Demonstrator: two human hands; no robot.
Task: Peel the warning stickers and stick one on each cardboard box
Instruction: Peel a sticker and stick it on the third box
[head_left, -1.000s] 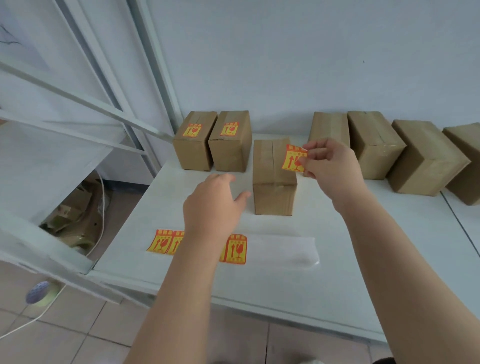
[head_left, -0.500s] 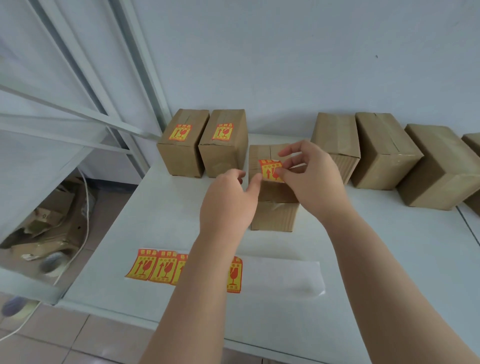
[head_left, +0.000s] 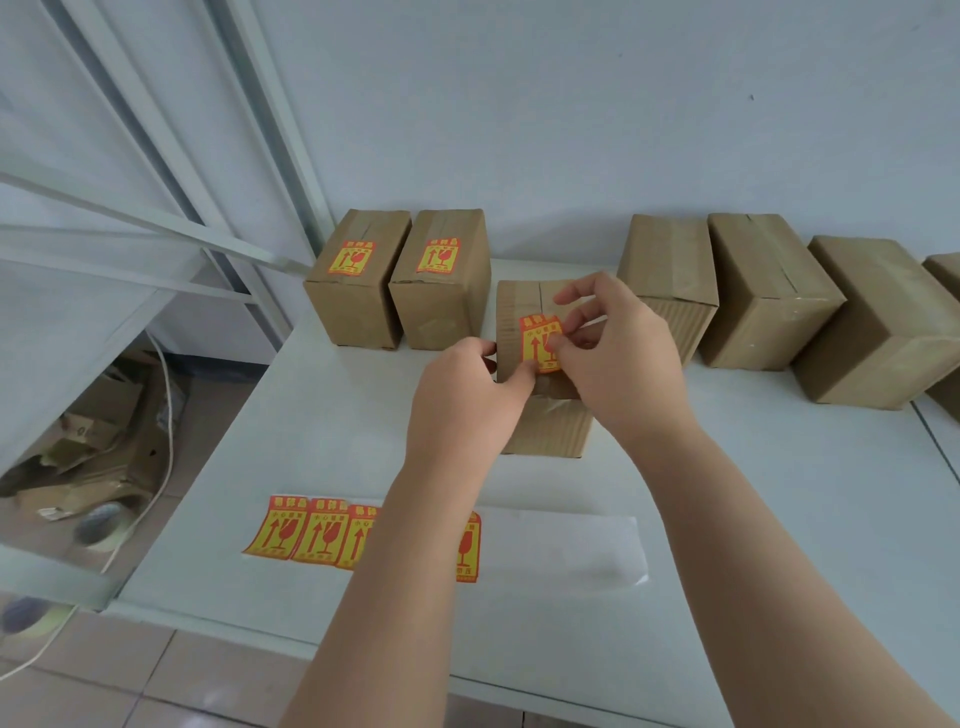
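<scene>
Fingers: right hand (head_left: 618, 358) has thumb and forefinger pinched on the right edge of a warning sticker (head_left: 537, 345), other fingers fanned out above it; left hand (head_left: 467, 400) has its thumb tip pressed on the sticker's lower left corner, rest of its fingers curled round the box's left side
Sticker: yellow and red, sitting on top of the middle box (head_left: 524, 312), top edge looks a bit lifted, can't tell how much is actually stuck down
Middle box: pulled forward from the row, dead centre of the table (head_left: 779, 493), both hands on it
Done boxes: two at 11 o'clock from the middle one, left box (head_left: 358, 280) and its neighbour (head_left: 441, 280), touching side by side, each with a sticker on top
Bare boxes: row running out toward 2 o'clock, first one (head_left: 670, 270) just behind the right hand, then second (head_left: 763, 291) and third (head_left: 878, 322), a fourth is cut off at the frame edge
Sticker sheet: backing strip (head_left: 561, 545) at 6 o'clock near the table's front edge, leftover stickers (head_left: 311, 530) at its left end, left forearm crosses over it
Floor at 9 o'clock: cardboard scraps (head_left: 88, 457) and a white cable (head_left: 166, 415)
</scene>
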